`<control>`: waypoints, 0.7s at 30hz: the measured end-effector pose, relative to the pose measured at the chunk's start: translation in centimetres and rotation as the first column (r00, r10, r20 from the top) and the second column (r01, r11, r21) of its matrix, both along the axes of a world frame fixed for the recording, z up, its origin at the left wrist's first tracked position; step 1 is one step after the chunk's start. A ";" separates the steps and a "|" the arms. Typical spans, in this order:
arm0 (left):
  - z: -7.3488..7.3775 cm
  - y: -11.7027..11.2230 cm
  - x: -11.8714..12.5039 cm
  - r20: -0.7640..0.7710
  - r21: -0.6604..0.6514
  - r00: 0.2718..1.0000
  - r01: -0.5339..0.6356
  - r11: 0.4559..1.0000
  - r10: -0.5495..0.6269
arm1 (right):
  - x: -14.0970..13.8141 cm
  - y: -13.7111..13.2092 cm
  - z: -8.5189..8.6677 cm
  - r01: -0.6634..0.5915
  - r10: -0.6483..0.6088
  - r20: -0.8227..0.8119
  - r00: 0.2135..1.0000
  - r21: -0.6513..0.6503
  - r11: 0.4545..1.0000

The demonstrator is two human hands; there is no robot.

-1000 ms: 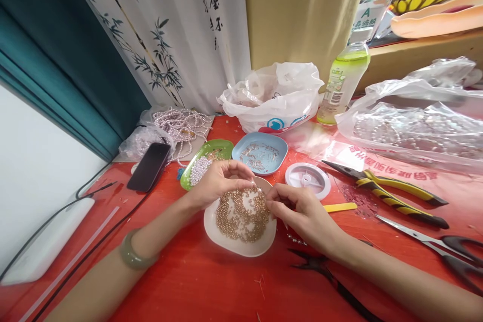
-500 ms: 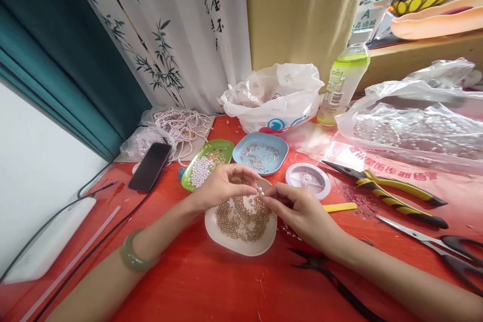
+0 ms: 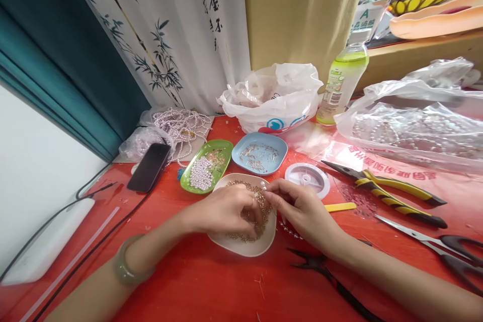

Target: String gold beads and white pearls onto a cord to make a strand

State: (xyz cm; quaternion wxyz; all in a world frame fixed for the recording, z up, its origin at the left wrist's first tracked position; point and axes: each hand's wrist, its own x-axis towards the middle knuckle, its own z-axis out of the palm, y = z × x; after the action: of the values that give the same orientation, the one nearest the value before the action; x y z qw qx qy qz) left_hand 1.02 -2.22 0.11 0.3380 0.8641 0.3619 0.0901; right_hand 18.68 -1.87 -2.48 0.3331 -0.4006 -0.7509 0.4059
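The scene is bright and mostly soft-lit, the light seemingly coming from the upper right. Glare pales the red surface (image 3: pixel 211 282) toward the right and glints off the clear plastic bag (image 3: pixel 411 133), while the teal curtain (image 3: pixel 56 45) is dark. Soft shadow lies beneath the left hand (image 3: pixel 232 209), whose fingers blur slightly. Wide-angle distortion stretches the scissors (image 3: pixel 433 244) near the edge.

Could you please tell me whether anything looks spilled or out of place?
Thin scraps lie loose on the red table, on the near side of the cream plate; they look stray because other small pieces sit in the blue tray.
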 end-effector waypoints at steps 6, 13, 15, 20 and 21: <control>-0.3 0.0 0.0 -0.017 0.105 1.000 0.026 0.994 -0.025 | -0.1 -0.1 0.0 -0.006 0.006 -0.010 1.000 0.004 1.000; -0.7 0.8 -0.4 0.192 -0.255 0.909 -0.317 0.913 0.370 | 0.1 0.0 0.1 -0.029 0.028 -0.033 0.999 -0.034 0.999; -0.9 1.2 -0.6 0.272 -0.416 0.807 -0.393 0.820 0.524 | 0.1 -0.1 0.1 -0.034 0.032 -0.051 0.998 -0.052 0.998; -1.1 1.9 -1.0 0.394 -0.653 0.596 -0.355 0.669 0.700 | 0.0 -0.2 0.1 -0.055 0.050 -0.077 0.996 -0.078 0.995; -1.1 1.9 -1.0 0.407 -0.675 0.572 -0.338 0.656 0.713 | 0.0 -0.2 0.1 -0.056 0.050 -0.071 0.996 -0.075 0.996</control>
State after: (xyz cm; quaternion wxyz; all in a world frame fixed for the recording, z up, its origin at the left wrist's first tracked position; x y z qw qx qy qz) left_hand -0.03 -0.32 -0.98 0.6171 0.4927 0.4833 0.3779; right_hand 18.69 -2.04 -2.37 0.3323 -0.3787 -0.7330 0.4570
